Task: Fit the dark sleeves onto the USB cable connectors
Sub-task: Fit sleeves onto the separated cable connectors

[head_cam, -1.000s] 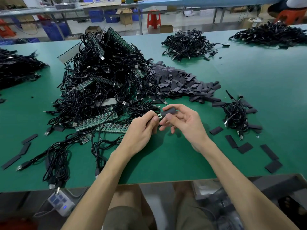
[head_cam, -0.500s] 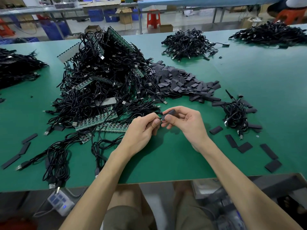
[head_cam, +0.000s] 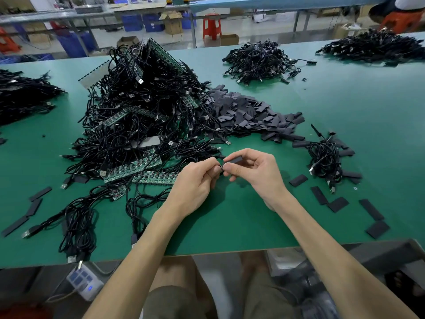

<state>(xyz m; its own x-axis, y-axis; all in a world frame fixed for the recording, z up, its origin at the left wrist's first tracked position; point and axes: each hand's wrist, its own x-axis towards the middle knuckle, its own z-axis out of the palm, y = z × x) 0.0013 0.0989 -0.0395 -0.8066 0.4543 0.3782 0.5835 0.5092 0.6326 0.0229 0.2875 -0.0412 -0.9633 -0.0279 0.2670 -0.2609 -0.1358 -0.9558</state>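
Observation:
My right hand (head_cam: 255, 173) pinches a dark flat sleeve (head_cam: 234, 159) between thumb and forefinger, above the green table (head_cam: 230, 222). My left hand (head_cam: 195, 183) is closed on a USB cable connector (head_cam: 220, 167), whose tip just shows between the two hands at the sleeve's near end. How far the connector sits inside the sleeve is hidden by my fingers. A big heap of black USB cables with green circuit strips (head_cam: 142, 116) lies beyond my left hand. A pile of loose dark sleeves (head_cam: 248, 116) lies beyond my right hand.
A small bundle of cables (head_cam: 324, 160) lies right of my right hand, with loose sleeves (head_cam: 335, 203) scattered near the front right edge. More sleeves (head_cam: 32, 208) lie at the front left. Further cable piles (head_cam: 257, 61) sit at the back. A power strip (head_cam: 85, 282) hangs below the table edge.
Both hands have stayed together at the same spot. My right fingers have shifted along the sleeve, and the sleeve now lies closer against my left fingertips.

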